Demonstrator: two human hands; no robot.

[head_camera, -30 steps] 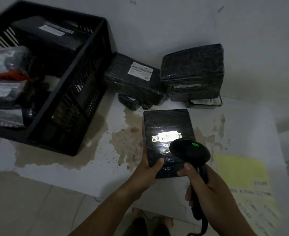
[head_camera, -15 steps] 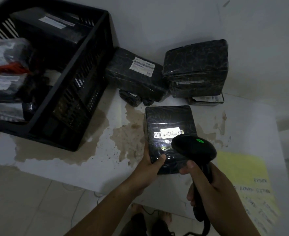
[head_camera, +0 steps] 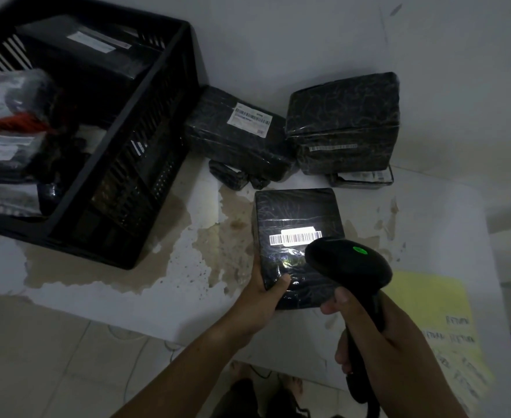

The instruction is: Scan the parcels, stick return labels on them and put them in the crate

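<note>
We grip the parcel (head_camera: pixel 296 224) at its near-left corner with our left hand (head_camera: pixel 267 300); right hand (head_camera: pixel 377 336) grips the scanner (head_camera: pixel 347 263). Film wrap looks slick, box stiff: hold by the edges.

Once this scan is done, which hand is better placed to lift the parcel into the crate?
Probably the left hand: it grips the black plastic-wrapped parcel, and the black slatted plastic crate sits to that side. The right hand is occupied holding the black handheld scanner.

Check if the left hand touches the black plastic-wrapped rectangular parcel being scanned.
Touching. The head view shows the left hand gripping the black plastic-wrapped rectangular parcel at its near left corner, thumb pressed on top. The right hand holds the black handheld scanner.
</note>
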